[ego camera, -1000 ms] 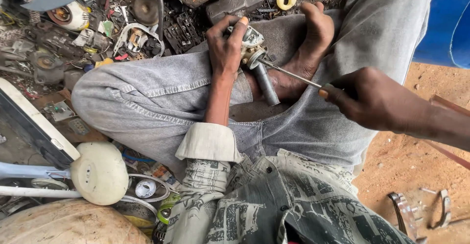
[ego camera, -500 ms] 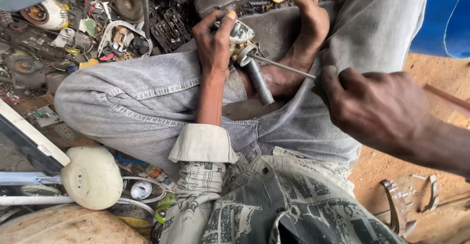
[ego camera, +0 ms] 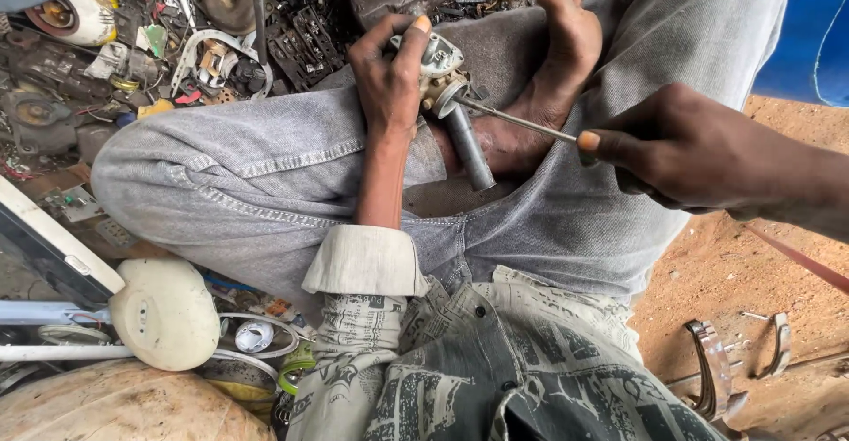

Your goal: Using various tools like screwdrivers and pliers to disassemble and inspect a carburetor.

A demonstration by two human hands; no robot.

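Carburettor (ego camera: 435, 69), a small grey metal one with a short pipe (ego camera: 469, 147) sticking down from it, sits propped on my crossed legs, just above my bare foot (ego camera: 553, 69) and against the grey jeans (ego camera: 265, 176).

Head view: my left hand (ego camera: 389, 74) is wrapped tight round the carburettor body, thumb up over its top, holding it steady. My right hand (ego camera: 685, 149) is closed round the handle end of a thin screwdriver (ego camera: 517, 122), the handle hidden in my fist, and the shaft runs across to the left with its tip touching the side of the carburettor near a round fitting. The two hands are well apart, joined only by the tool. Whether the tip is seated in a screw head I cannot tell; it is too small to see.

I judge this to be the step of working a screw or jet on the side of the body. The next move, as I read it, calls for keeping the shaft in line with the screw and the left grip firm, so the tip does not slip towards my foot.

Scrap metal parts (ego camera: 221, 25) lie heaped on the ground past my knee, and a cream plastic cover (ego camera: 164, 313) lies near my left side.
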